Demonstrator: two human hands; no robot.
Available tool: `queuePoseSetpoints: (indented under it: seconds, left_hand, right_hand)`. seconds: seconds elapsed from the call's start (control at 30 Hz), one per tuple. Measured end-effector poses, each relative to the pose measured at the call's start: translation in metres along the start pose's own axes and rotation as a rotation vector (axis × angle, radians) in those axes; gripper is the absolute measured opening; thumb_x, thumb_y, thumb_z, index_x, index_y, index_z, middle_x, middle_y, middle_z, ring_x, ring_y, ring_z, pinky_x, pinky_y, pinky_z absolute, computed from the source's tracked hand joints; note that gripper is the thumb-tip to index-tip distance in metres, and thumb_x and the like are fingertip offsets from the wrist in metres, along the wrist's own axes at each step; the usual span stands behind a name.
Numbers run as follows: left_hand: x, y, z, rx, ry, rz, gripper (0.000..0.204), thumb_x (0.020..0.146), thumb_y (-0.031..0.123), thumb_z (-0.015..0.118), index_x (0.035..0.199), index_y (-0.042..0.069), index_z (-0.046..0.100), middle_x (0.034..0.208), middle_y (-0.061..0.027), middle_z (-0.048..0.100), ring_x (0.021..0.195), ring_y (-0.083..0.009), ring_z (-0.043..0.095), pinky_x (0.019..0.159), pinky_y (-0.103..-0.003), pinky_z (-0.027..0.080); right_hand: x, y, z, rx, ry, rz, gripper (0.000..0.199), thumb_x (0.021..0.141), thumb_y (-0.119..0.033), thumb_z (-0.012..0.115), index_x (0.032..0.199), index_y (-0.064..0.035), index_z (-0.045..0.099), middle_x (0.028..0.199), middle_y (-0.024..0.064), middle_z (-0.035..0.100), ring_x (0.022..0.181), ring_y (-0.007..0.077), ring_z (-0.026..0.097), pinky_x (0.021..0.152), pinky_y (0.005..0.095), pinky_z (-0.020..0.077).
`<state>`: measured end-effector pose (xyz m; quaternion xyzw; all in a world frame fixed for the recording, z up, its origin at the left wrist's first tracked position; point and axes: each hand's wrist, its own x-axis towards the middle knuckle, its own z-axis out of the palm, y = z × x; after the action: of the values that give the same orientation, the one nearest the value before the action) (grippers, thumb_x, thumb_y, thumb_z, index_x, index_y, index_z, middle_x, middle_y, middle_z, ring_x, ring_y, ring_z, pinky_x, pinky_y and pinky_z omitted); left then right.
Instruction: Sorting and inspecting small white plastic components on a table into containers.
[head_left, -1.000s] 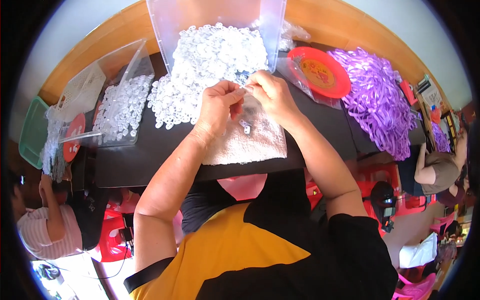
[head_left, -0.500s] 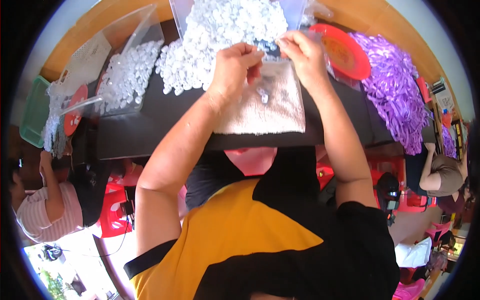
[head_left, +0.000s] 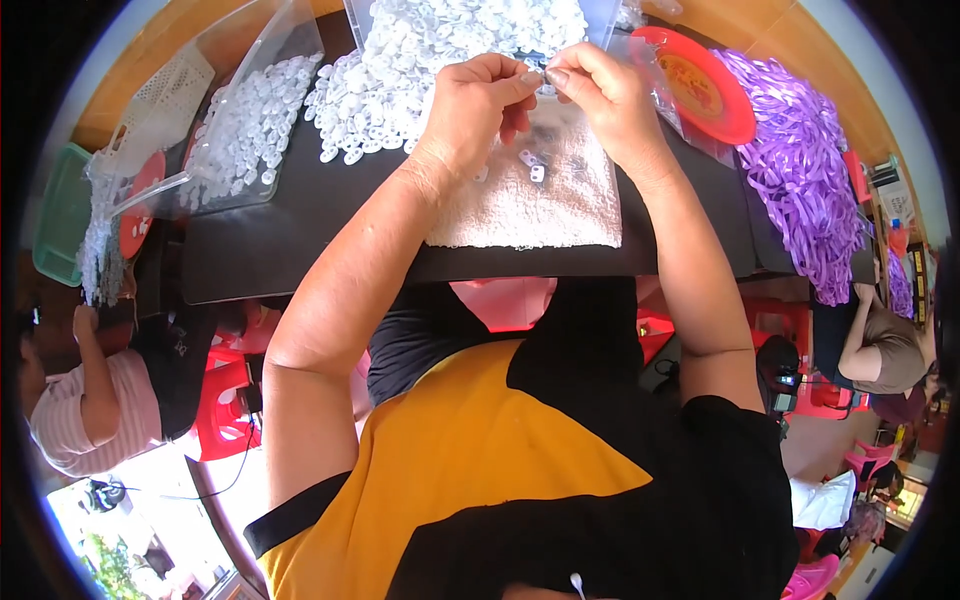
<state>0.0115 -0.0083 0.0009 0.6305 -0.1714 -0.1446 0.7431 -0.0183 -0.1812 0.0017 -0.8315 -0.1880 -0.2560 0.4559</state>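
Observation:
My left hand (head_left: 480,100) and my right hand (head_left: 600,95) meet fingertip to fingertip above a white towel (head_left: 530,205) on the dark table (head_left: 280,240). Between the pinched fingers sits a small white plastic piece (head_left: 541,72). A couple of loose white pieces (head_left: 530,165) lie on the towel under my hands. Just beyond my hands is a big heap of the same small white pieces (head_left: 420,50), spilling from a clear bin.
A clear tray of white pieces (head_left: 245,120) lies at the left, with a white basket (head_left: 165,95) and green basket (head_left: 55,210) beyond. A red plate (head_left: 700,85) and purple ribbons (head_left: 800,160) lie at the right. Other people sit at both sides below.
The view has tilted down, so table and heap shifted toward the top. My hands stay together over the towel, fingertips now pinched on one small piece.

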Motion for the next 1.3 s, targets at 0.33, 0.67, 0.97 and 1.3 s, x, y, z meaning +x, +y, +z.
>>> queuePoseSetpoints:
  seconds: [0.33,0.67,0.97,1.3]
  left_hand:
    - [0.005,-0.002,-0.004,0.016,0.043,0.047,0.014,0.089,0.01,0.063,0.089,-0.003,0.064,0.071,-0.0053,0.06,0.058,-0.0123,0.055,0.05,-0.025,0.04]
    - [0.025,0.001,-0.04,-0.374,0.469,0.093,0.005,0.086,0.001,0.062,0.085,-0.004,0.059,0.067,-0.0107,0.059,0.049,-0.0176,0.055,0.04,-0.029,0.039]
    - [0.017,-0.005,-0.024,-0.255,0.351,0.068,0.009,0.086,0.002,0.063,0.088,-0.005,0.06,0.07,-0.0095,0.06,0.052,-0.0151,0.054,0.044,-0.027,0.039]
    - [0.017,-0.005,-0.02,-0.23,0.34,0.023,0.009,0.085,0.003,0.065,0.09,-0.004,0.062,0.069,-0.0072,0.06,0.051,-0.0133,0.053,0.044,-0.026,0.039]
  right_hand:
    - [0.001,0.007,0.004,0.053,-0.023,0.012,0.01,0.093,-0.01,0.061,0.096,-0.0002,0.062,0.078,0.0005,0.062,0.071,0.0065,0.058,0.066,0.0211,0.0467]
    - [0.007,0.012,-0.005,0.06,0.179,0.116,0.01,0.085,-0.008,0.069,0.093,-0.0021,0.067,0.075,0.0026,0.067,0.07,0.0058,0.059,0.062,0.022,0.0468]
    - [0.036,-0.002,-0.005,-0.65,-0.265,0.173,0.018,0.085,-0.016,0.065,0.099,-0.0077,0.069,0.085,0.0093,0.069,0.078,0.0218,0.067,0.069,0.0335,0.0495]
    - [0.043,0.038,0.006,-0.712,-0.459,0.081,0.017,0.081,-0.012,0.062,0.097,-0.0078,0.068,0.095,0.0123,0.068,0.093,0.0316,0.065,0.079,0.0409,0.0492]
